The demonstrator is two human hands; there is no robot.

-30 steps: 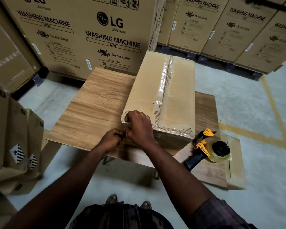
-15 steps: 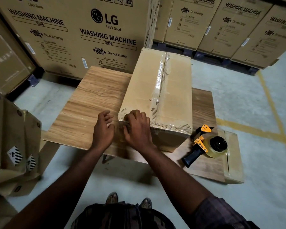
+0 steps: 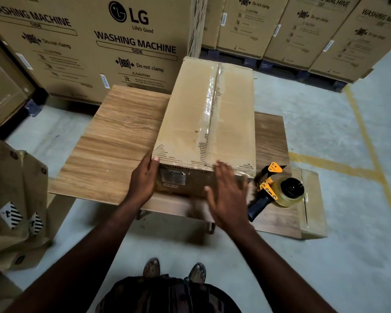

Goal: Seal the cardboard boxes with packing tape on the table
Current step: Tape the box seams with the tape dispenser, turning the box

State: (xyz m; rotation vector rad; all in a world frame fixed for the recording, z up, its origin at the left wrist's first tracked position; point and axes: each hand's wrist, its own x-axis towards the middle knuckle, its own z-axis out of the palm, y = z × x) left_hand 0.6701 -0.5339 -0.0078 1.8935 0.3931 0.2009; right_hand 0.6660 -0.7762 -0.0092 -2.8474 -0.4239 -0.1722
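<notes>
Change: half a second ago both hands were at the box's near left corner, the right one pressing the top edge; the right has now lifted off and swung right, while the left has settled on that corner.
Table (image 3: 122,143): centre of the frame, wood-grain top, carrying the box.
Left hand (image 3: 145,179): lower centre, flat against the box's near left corner, fingers straight, grasping nothing.
Box (image 3: 233,123): centre, flaps closed, clear tape (image 3: 209,105) along the top seam and across the near edge.
Right hand (image 3: 226,195): right of centre, blurred, fingers spread, released, in front of the box's near face; I cannot tell whether it touches.
Tape gun (image 3: 278,190): lower right of the box, lying on the table, untouched.
Meaning: the near end looks rubbed down; likely next is fetching the tape gun or turning the box.
</notes>
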